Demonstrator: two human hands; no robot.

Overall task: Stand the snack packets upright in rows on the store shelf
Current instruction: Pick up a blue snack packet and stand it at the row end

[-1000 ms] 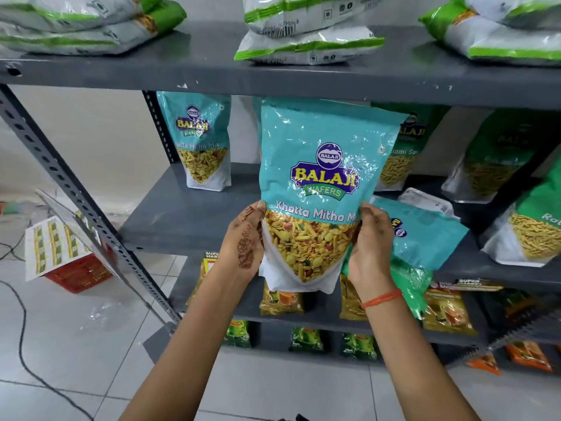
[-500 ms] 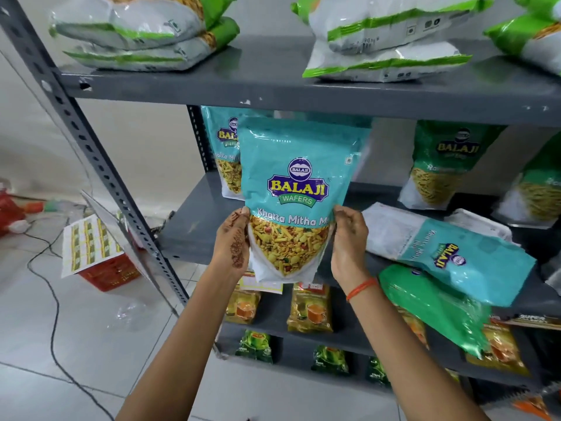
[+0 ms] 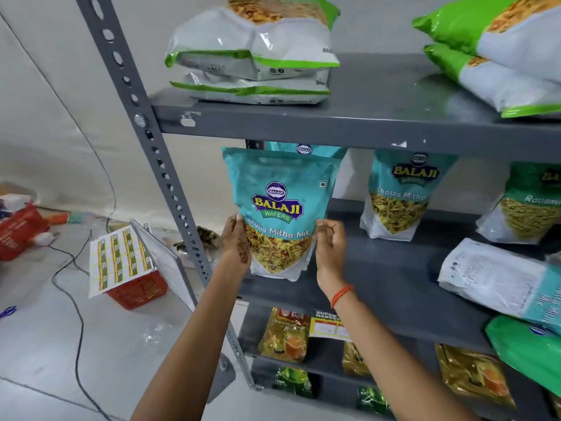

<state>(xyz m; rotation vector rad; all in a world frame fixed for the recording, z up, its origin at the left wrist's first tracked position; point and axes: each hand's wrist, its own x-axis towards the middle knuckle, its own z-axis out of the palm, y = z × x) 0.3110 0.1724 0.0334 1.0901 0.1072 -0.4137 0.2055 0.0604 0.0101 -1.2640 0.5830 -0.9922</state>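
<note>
A teal Khatta Mitha Mix packet [image 3: 279, 189] stands upright at the left end of the grey middle shelf [image 3: 388, 284]. My left hand [image 3: 235, 244] grips its left edge and my right hand [image 3: 331, 250] touches its right edge with curled fingers. Directly behind it, another teal packet [image 3: 304, 148] shows only its top. To the right stand a second teal packet [image 3: 400, 196] and a green packet [image 3: 528, 205]. A teal packet [image 3: 498, 281] and a green one [image 3: 528, 350] lie flat at the right front.
The upper shelf [image 3: 364, 123] hangs low over the standing packets and carries flat green-and-white bags [image 3: 255, 56]. A perforated grey post [image 3: 145, 126] stands left of my hands. Lower shelves hold small gold and green packets. A red basket [image 3: 136, 290] and cables are on the floor.
Both hands carried the teal packet left and deeper onto the middle shelf, in front of the teal packet at the back left. My right hand's grip has loosened.
</note>
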